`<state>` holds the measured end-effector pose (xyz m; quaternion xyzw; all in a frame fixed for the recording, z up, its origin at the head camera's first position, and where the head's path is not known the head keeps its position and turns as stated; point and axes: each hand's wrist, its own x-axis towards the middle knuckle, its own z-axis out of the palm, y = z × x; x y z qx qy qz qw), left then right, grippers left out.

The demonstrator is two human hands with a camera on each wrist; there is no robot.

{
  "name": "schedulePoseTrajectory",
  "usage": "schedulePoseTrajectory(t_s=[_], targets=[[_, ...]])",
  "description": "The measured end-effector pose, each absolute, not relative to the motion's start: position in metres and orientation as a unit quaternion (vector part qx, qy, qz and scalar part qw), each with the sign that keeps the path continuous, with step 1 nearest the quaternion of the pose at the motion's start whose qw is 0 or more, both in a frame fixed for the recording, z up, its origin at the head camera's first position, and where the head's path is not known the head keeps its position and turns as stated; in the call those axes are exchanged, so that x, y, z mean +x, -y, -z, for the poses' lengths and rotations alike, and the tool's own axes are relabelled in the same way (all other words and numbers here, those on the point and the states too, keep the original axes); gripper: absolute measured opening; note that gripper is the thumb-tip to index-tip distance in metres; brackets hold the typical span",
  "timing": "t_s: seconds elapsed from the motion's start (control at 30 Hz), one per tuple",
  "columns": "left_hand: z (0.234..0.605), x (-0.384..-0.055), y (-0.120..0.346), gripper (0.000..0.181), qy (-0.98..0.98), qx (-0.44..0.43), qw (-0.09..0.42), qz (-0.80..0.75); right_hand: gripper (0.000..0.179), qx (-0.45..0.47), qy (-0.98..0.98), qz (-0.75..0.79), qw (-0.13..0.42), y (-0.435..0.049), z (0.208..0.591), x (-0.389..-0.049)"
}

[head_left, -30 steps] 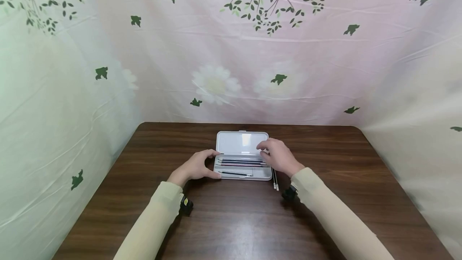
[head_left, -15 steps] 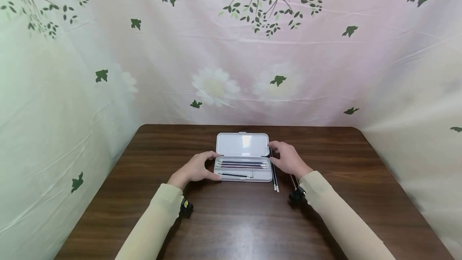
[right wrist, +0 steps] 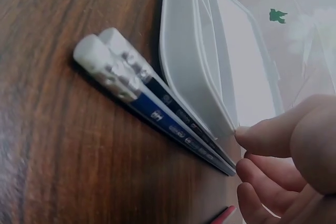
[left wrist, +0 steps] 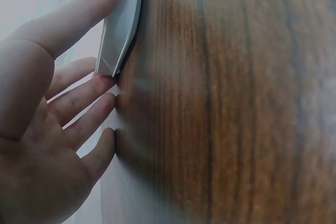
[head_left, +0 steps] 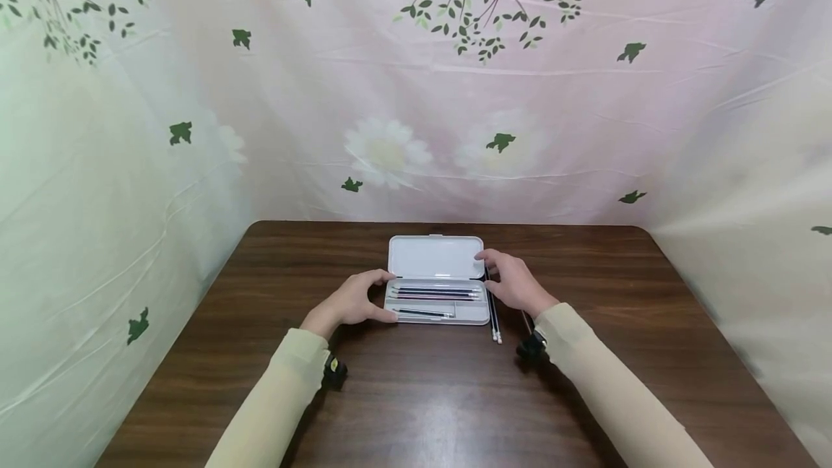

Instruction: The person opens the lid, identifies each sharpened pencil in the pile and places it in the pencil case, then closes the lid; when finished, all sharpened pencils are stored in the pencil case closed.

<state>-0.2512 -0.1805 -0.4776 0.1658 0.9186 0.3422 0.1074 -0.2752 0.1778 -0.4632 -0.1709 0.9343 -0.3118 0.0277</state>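
Note:
A white pencil case (head_left: 471, 313) lies unfolded on the table, its lid (head_left: 435, 257) tipped back on the far side. Several dark pencils (head_left: 435, 293) fill its rear compartment; another pencil (head_left: 422, 313) is in the front one. My left hand (head_left: 351, 300) holds the case's left end, thumb at the front corner, fingers behind. My right hand (head_left: 516, 284) is at the lid's right edge, index fingertip over the rim; in the right wrist view its thumb (right wrist: 268, 135) touches the case's corner. Two white-tipped pencils (right wrist: 168, 119) lie along the case's right side, partly hidden by that hand.
The brown wooden table (head_left: 429, 396) extends around the case. Another thin pencil (head_left: 526, 322) lies under the right wrist, mostly hidden; a red tip (right wrist: 224, 214) shows in the right wrist view. A patterned cloth (head_left: 429, 92) hangs behind and at both sides.
My right hand has moved right from above the case to the lid's right edge. A bright reflection on the lid has vanished, so its tilt has changed slightly. The left hand has stayed put.

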Motion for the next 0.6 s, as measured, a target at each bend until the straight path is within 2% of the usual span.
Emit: schedulePoseTrajectory(t_s=[0.17,0.37,0.47,0.6], targets=[[0.4766,-0.2513,0.1814,0.081,-0.916,0.167,0.108,-0.349,0.075,-0.178,-0.928,0.327,0.004,-0.1755,0.4636,-0.2733],[0.4785,-0.2517,0.1819,0.091,-0.908,0.174,0.1,-0.367,0.102,-0.171,-0.925,0.338,-0.02,-0.1741,0.4664,-0.2729],[0.4782,-0.251,0.1817,0.1,-0.906,0.167,0.101,-0.375,0.108,-0.174,-0.925,0.336,-0.034,-0.1734,0.4667,-0.2724],[0.478,-0.2508,0.1808,0.115,-0.908,0.158,0.104,-0.374,0.104,-0.183,-0.927,0.324,-0.052,-0.1726,0.4668,-0.2722]])
